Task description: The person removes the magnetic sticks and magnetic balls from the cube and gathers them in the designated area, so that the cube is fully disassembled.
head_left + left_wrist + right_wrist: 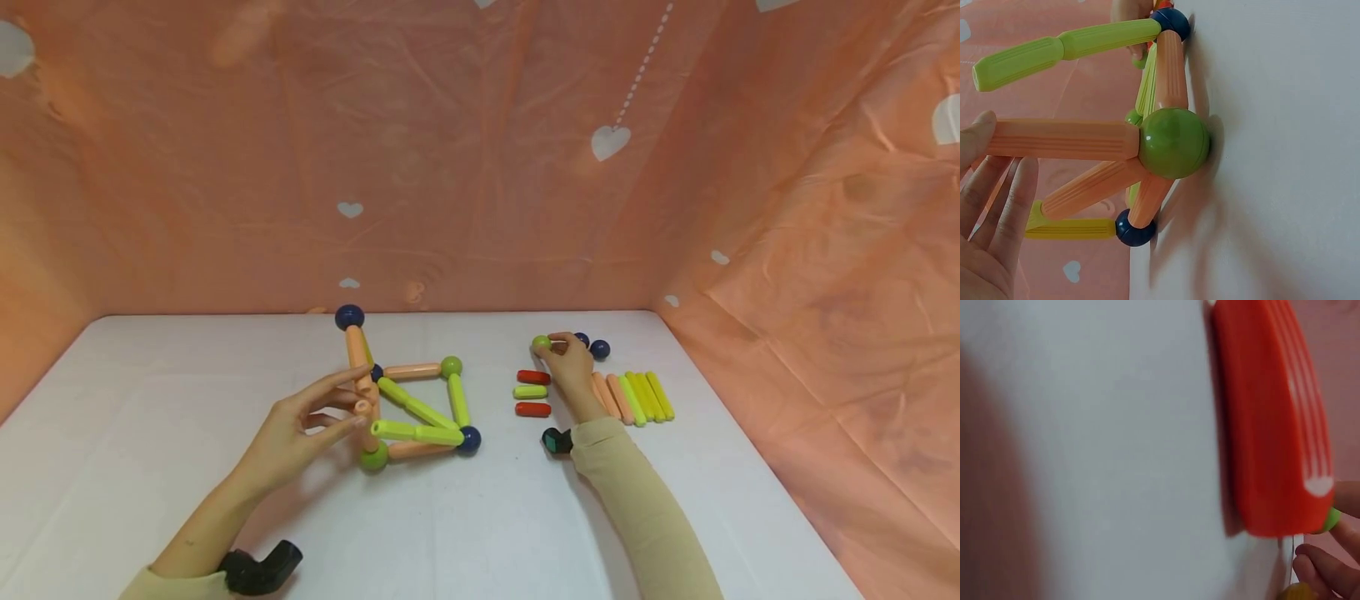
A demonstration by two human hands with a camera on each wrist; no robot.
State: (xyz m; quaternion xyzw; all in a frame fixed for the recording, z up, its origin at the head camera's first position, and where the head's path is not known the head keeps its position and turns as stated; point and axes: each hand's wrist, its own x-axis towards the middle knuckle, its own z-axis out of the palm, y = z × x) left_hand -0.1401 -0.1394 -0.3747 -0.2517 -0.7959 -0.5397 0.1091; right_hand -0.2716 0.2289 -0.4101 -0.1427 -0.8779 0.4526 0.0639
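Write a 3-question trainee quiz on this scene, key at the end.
1. Which hand holds a green ball?
2. What colour is the short rod between the two red rods? (a) blue (b) yellow-green (c) peach
3. True or false: the left hand holds a blue ball.

Key:
1. The right hand.
2. b
3. False; it pinches a peach rod.

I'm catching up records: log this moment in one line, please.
left hand: holds peach rod; right hand: pinches green ball; red rods: lying on table
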